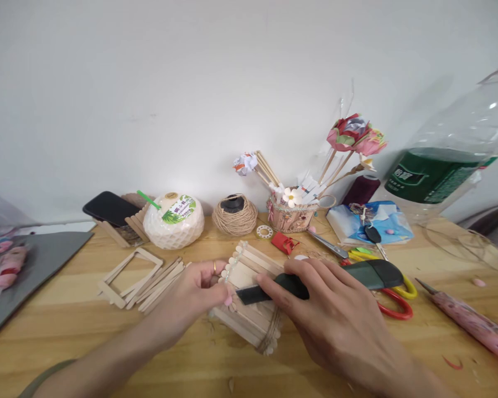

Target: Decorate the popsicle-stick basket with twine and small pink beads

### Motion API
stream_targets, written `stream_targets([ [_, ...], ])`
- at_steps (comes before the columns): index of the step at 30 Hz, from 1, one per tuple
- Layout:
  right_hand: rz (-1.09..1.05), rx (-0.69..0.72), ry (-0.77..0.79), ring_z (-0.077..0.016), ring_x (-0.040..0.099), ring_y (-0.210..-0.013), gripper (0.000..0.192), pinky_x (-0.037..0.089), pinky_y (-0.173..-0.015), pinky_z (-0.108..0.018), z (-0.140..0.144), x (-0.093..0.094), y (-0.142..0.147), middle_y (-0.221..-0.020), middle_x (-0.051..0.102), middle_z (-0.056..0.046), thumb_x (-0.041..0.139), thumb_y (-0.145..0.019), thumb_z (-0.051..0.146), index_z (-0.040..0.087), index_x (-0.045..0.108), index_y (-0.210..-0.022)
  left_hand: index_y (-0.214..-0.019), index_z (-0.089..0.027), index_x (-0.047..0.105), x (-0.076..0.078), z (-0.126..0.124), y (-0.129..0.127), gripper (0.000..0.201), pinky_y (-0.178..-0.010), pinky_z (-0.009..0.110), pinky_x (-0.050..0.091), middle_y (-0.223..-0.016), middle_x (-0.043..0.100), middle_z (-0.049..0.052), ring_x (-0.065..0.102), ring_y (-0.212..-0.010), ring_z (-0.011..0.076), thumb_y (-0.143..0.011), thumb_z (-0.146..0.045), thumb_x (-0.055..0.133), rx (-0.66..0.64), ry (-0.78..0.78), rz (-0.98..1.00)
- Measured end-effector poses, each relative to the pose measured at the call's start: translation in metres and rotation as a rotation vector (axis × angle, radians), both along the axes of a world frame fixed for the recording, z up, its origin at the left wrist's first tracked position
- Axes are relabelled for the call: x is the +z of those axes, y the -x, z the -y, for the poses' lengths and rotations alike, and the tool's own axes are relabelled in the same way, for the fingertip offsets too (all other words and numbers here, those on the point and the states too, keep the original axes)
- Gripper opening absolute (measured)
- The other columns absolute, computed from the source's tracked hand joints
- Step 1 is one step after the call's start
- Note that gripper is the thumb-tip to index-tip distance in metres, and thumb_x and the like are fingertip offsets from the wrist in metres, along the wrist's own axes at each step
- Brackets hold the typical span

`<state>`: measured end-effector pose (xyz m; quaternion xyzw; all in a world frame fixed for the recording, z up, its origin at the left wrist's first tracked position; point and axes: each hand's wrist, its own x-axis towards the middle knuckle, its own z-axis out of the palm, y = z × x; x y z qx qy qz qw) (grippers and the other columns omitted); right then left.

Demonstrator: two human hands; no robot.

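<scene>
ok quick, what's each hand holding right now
Left hand: closed, pinching the edge of the craft-stick panel.
Right hand: closed, holding the utility knife.

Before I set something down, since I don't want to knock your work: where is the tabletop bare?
The largest bare patch is front left, between the gray mat, stick frame and left forearm. A smaller one, bar a red scrap, lies between the right hand and the pink-handled tool. Crowded: the back row, from phone to bottle, and around the scissors.
</scene>
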<state>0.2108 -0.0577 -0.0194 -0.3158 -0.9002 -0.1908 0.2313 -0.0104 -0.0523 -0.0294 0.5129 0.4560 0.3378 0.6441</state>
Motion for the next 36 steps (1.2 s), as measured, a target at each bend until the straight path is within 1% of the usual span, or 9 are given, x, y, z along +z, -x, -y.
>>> stream_targets([
  [6, 0.0, 0.001, -0.018, -0.0199, 0.054, -0.078, 0.042, 0.041, -0.067, -0.032, -0.002, -0.001, 0.002, -0.094, 0.058, -0.009, 0.033, -0.084, 0.009, 0.024, 0.056, -0.116, -0.069, -0.015, 0.058, 0.003, 0.001, -0.002, 0.007, -0.057, 0.021, 0.034, -0.064, 0.055, -0.003, 0.045, -0.059, 0.01, -0.064, -0.014, 0.054, 0.024, 0.007, 0.006],
  [9, -0.002, 0.001, -0.02, -0.0201, 0.054, -0.078, 0.042, 0.042, -0.067, -0.032, -0.003, -0.003, 0.002, -0.094, 0.058, -0.009, 0.034, -0.084, 0.01, 0.024, 0.055, -0.117, -0.068, -0.015, 0.058, 0.004, 0.002, -0.003, 0.006, -0.056, 0.021, 0.035, -0.063, 0.055, -0.004, 0.045, -0.059, 0.01, -0.064, -0.013, 0.054, 0.029, 0.01, 0.01],
  [17, 0.001, 0.0, -0.003, -0.0211, 0.054, -0.082, 0.044, 0.043, -0.068, -0.033, -0.002, -0.006, -0.001, -0.097, 0.057, -0.009, 0.036, -0.082, 0.008, 0.024, 0.053, -0.119, -0.066, -0.015, 0.056, -0.001, 0.001, -0.001, 0.0, -0.055, 0.02, 0.034, -0.062, 0.053, -0.004, 0.043, -0.058, 0.0094, -0.066, -0.015, 0.055, 0.027, 0.003, 0.019],
  [21, -0.012, -0.006, -0.017, -0.0206, 0.054, -0.082, 0.044, 0.043, -0.069, -0.033, -0.003, -0.007, 0.0, -0.096, 0.057, -0.008, 0.035, -0.082, 0.008, 0.025, 0.055, -0.118, -0.067, -0.015, 0.056, 0.0, 0.0, -0.001, 0.0, -0.054, 0.02, 0.033, -0.061, 0.053, -0.004, 0.042, -0.056, 0.0087, -0.067, -0.015, 0.056, 0.031, 0.01, 0.027],
  [28, -0.015, -0.039, 0.008, -0.0214, 0.055, -0.085, 0.046, 0.044, -0.072, -0.036, -0.001, -0.01, 0.002, -0.097, 0.057, -0.008, 0.036, -0.083, 0.008, 0.026, 0.052, -0.122, -0.067, -0.015, 0.059, 0.003, 0.001, -0.001, 0.006, -0.056, 0.018, 0.037, -0.062, 0.055, -0.005, 0.047, -0.057, 0.0083, -0.067, -0.011, 0.056, 0.03, 0.03, 0.089],
  [36, -0.054, -0.059, -0.024, -0.0195, 0.055, -0.083, 0.046, 0.045, -0.071, -0.034, 0.002, -0.014, 0.004, -0.098, 0.057, -0.009, 0.037, -0.083, 0.006, 0.026, 0.054, -0.121, -0.065, -0.015, 0.058, 0.004, -0.001, 0.001, 0.007, -0.055, 0.017, 0.036, -0.061, 0.056, -0.006, 0.047, -0.056, 0.0074, -0.066, -0.009, 0.055, 0.045, 0.024, 0.068],
])
